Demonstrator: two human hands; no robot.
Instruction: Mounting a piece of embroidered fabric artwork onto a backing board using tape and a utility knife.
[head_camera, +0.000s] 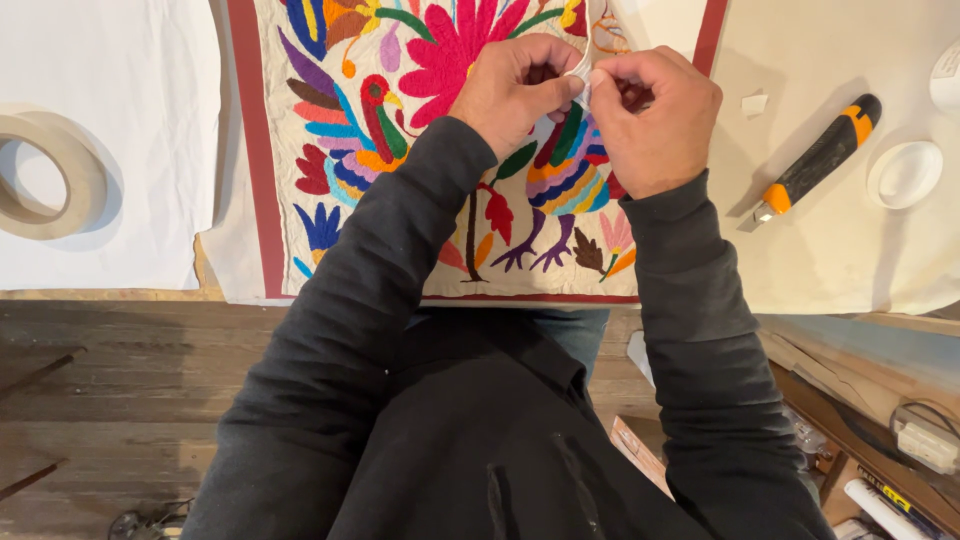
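We're pinching white tape over embroidered cloth (400, 110).
L hand (512, 90) & R hand (655, 120) both clamping a small white tape strip (583, 72).

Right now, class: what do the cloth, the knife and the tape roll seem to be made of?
Cloth: cream woven fabric, matte, with raised, bright thread embroidery of birds and flowers.
Knife: black and orange handle, probably plastic or rubber, slightly glossy; grey blade tip looks metal.
Tape roll: beige, matte, likely paper tape.
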